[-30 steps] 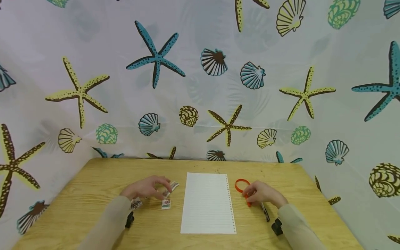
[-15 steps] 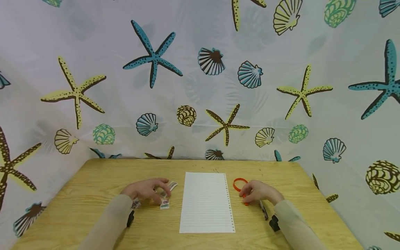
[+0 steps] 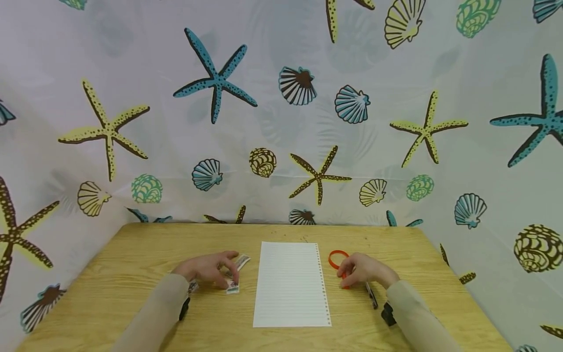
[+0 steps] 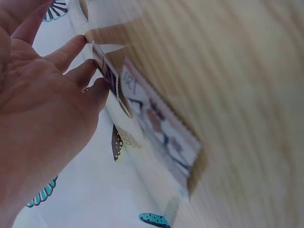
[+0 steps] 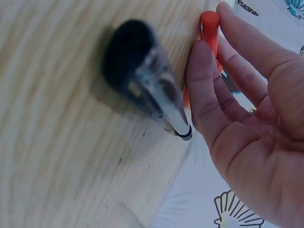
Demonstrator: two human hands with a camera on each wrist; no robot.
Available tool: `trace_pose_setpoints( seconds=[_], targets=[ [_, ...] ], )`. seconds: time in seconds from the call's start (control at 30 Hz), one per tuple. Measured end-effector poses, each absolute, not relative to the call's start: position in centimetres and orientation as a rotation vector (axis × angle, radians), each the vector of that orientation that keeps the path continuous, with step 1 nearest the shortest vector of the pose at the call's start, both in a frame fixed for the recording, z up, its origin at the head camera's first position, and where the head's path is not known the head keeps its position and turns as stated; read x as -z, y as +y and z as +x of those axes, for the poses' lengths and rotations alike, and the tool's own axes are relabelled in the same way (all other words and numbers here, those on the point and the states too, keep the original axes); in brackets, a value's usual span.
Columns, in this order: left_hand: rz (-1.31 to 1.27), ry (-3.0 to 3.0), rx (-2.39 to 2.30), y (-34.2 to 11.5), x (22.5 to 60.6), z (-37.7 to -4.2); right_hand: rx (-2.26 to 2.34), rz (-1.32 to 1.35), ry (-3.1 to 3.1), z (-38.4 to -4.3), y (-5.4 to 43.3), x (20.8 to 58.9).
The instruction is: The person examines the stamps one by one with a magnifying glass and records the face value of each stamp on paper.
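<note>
My left hand (image 3: 208,270) reaches down over a small stamp (image 3: 233,289) left of the paper, thumb and index fingertip at its two sides. The left wrist view shows one stamp (image 4: 159,123) on the wood and another stamp (image 4: 105,69) beside the outer fingers; thumb and index tips are out of view there. My right hand (image 3: 362,270) pinches the handle of a red-rimmed magnifying glass (image 3: 336,253), the round rim pointing away. In the right wrist view its orange handle end (image 5: 209,26) shows between thumb and fingers. A dark-ended pen (image 3: 371,296) lies just below the right hand.
A sheet of lined, punched paper (image 3: 291,288) lies between the hands on the wooden table (image 3: 154,244). Behind the left fingers lies a further stamp (image 3: 242,261). A fabric screen (image 3: 281,127) with starfish and shells stands around the table's back and sides.
My left index finger has come down from above the stamp to its side, nearer the thumb. The right hand keeps its grip on the magnifying glass; the view has shifted slightly.
</note>
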State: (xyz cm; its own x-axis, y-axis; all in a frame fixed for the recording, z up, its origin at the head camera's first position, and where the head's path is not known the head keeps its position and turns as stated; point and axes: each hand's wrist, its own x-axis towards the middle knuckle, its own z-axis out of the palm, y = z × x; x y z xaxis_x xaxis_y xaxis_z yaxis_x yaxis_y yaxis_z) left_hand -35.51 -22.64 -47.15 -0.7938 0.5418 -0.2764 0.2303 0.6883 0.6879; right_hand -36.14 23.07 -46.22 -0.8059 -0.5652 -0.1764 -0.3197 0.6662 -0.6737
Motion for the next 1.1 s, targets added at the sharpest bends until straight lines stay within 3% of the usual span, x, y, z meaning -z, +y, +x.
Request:
trace_pose_setpoints(
  seconds=[0.67, 1.1],
  targets=[
    [0.571, 2.426, -0.878, -22.6, 47.3, -35.6, 0.944, -0.428, 2.599, -36.0, 22.5, 46.9],
    [0.555, 2.427, -0.885, -22.7, 47.2, -35.5, 1.052, -0.624, 2.431, -36.8, 23.7, 46.7]
  ],
)
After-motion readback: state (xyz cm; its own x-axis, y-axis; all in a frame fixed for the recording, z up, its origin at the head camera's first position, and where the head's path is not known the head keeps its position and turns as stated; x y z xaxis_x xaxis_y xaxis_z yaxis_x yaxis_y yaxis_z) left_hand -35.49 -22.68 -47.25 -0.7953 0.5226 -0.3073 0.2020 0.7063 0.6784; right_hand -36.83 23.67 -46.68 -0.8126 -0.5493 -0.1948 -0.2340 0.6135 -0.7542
